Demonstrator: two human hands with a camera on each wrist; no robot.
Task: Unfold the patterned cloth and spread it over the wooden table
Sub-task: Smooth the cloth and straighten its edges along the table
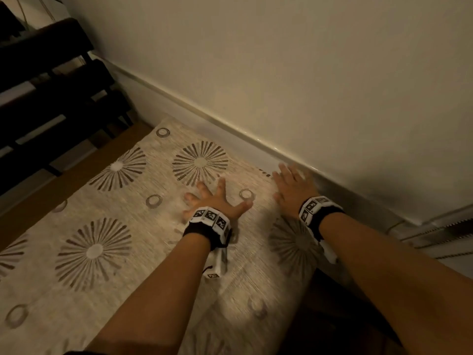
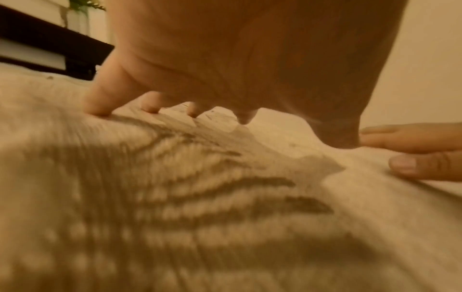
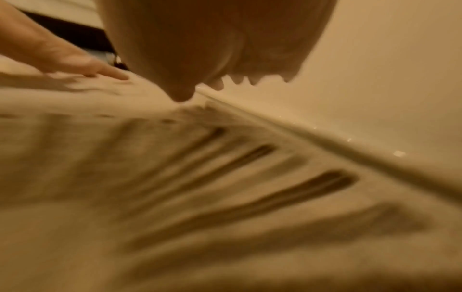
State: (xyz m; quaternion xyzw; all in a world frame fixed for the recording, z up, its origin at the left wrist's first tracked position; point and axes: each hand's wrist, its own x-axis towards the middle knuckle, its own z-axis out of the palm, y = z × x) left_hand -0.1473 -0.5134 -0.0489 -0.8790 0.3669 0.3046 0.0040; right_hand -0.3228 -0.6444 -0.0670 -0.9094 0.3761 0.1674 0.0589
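Fingers [image 2: 100,98] of the left hand [image 1: 217,199] are spread wide and pressed flat onto the patterned cloth [image 1: 107,226]; nothing is gripped or pinched. In the left wrist view the fingertips are seen planted on the weave, with the palm arched a little above it. The right hand [image 1: 294,190] is laid flat too — fingers straight and close together — on the far edge of the cloth, just beside the pale ledge [image 1: 230,129] that runs along the foot of the wall [image 1: 307,60]. In the right wrist view its fingertips are seen over that ledge, though contact there cannot be made out through the blur. The two hands are set side by side, near each other but apart.

The cloth is lying opened out over the wooden table [image 1: 84,162], its sunburst and ring motifs facing up. A strip of bare wood is left showing along the far left side, and at the near right the fabric drops over the table's edge. Marker-printed bands are worn on both wrists. Dark slatted furniture [image 1: 51,80] is seen beyond the table — at the upper left.
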